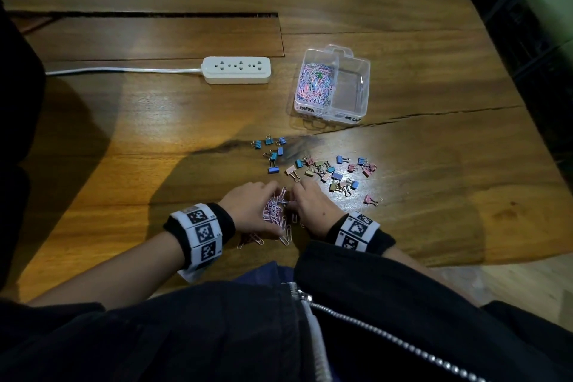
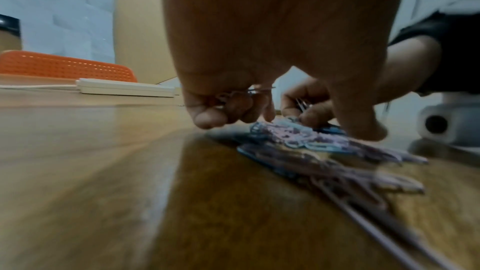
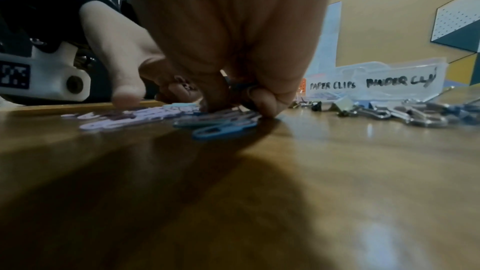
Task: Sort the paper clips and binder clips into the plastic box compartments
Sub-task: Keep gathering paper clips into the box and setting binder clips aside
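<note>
A pile of pink, lilac and blue paper clips (image 1: 274,211) lies near the table's front edge, between my two hands. My left hand (image 1: 249,205) curls over the pile's left side and grips several clips in its bent fingers (image 2: 207,117). From the right, my right hand (image 1: 311,206) pinches clips in its curled fingertips (image 3: 262,100). The clear plastic box (image 1: 361,102) stands further back on the right; its left compartment holds many paper clips (image 1: 314,84) and its right compartment is bare. Coloured binder clips (image 1: 335,172) lie scattered between the box and my hands.
A group of blue binder clips (image 1: 272,150) lies left of the main scatter. A white power strip (image 1: 236,69) with its cable sits at the back centre. The table's edge (image 1: 527,257) runs along the right. A few loose paper clips (image 1: 286,234) lie nearest me.
</note>
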A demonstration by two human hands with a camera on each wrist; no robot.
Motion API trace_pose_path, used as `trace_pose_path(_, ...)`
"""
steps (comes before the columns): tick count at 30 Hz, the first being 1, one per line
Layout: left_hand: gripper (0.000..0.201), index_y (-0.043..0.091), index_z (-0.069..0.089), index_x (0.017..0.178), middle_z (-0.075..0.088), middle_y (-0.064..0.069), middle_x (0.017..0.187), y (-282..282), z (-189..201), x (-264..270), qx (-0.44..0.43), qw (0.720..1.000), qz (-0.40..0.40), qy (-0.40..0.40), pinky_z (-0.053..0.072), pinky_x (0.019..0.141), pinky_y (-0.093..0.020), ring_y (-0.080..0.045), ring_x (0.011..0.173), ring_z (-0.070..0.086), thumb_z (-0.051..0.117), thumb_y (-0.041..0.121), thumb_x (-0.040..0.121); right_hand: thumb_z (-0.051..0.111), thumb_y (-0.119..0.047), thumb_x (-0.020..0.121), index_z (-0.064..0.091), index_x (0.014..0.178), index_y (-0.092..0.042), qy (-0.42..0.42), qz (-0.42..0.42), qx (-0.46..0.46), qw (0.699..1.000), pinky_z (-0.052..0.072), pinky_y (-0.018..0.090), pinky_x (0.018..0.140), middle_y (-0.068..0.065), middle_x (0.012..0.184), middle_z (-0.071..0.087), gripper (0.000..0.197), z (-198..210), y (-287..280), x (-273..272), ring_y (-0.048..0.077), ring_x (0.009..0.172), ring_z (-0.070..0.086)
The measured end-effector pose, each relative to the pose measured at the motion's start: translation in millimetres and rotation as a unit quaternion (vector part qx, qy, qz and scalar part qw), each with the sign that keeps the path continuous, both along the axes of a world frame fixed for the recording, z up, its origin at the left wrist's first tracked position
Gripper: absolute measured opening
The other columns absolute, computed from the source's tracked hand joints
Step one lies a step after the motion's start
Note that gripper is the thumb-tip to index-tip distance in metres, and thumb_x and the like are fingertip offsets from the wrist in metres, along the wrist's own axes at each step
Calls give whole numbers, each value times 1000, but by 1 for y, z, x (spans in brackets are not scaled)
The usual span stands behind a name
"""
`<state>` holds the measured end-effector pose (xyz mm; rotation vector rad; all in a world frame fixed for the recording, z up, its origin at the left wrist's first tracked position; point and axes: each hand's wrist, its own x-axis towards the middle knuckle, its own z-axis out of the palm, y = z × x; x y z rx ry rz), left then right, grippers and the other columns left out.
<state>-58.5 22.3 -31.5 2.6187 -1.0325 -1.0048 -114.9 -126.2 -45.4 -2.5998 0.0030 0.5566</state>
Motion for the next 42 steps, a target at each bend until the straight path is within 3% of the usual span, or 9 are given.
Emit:
trace_pose_path(9,32,8,46,112,55,-9,110,-13,-3,-11,10,994,-69,-83,45,79,-30,-22,96,55,31,32,98,45,-14,92,48,85,-18,59,-111,161,979,41,24,79,7,105,56,9,17,-18,3,17,92,51)
trace_pose_path(15,27,10,50,95,48,-1,83,-5,4,10,-32,991,3,127,39,70,-23,-14,74,44,30,28,99,35,-5,95,43,73,-16,126,-226,417,871,34,12,44,-1,68,42,25,36,-39,17,4,50,39)
trace_pose_path(21,36,15,36,61,35,6,48,-29,45,62,-167,874,236,390,26,37,-14,-2,33,30,30,13,96,28,-1,95,45,75,-11,98,-300,452,835,31,13,39,1,64,38,28,68,-64,70,7,47,35)
trace_pose_path(26,35,16,33,57,34,7,32,-87,76,115,-266,802,381,375,26,31,-12,-5,27,29,32,11,92,33,8,89,41,70,-8,14,-402,452,796,31,20,51,2,68,39,26,88,-75,130,9,54,34)
trace_pose_path(29,26,9,41,67,48,0,51,-115,88,133,-298,767,442,357,42,39,-16,-9,42,45,33,3,91,33,13,87,45,72,-5,-17,-451,473,757,43,22,57,6,70,42,26,84,-80,159,14,60,45)
trace_pose_path(34,28,-5,42,118,45,-24,122,-140,93,139,-348,674,494,425,51,83,-25,-21,96,61,34,11,96,33,5,88,49,74,-10,-13,-418,372,829,33,20,49,3,68,42,26,60,-90,175,11,56,39)
trace_pose_path(36,46,0,29,136,31,-24,138,-141,82,142,-345,694,488,402,44,95,-32,-26,110,48,38,18,95,34,5,88,59,86,-6,-29,-387,335,859,37,19,60,2,77,48,27,56,-91,168,11,67,43)
trace_pose_path(38,42,4,39,132,46,-14,115,-134,73,142,-309,755,464,344,48,77,-26,-19,89,50,44,17,92,37,2,90,57,111,4,-56,-358,304,881,41,22,72,2,87,52,28,56,-91,155,11,79,47)
trace_pose_path(42,10,11,56,96,52,1,83,-103,66,125,-230,902,291,223,47,64,-25,-11,70,49,49,7,90,48,0,89,57,84,-10,-39,-287,298,909,43,13,52,-1,73,51,14,64,-78,107,7,61,49)
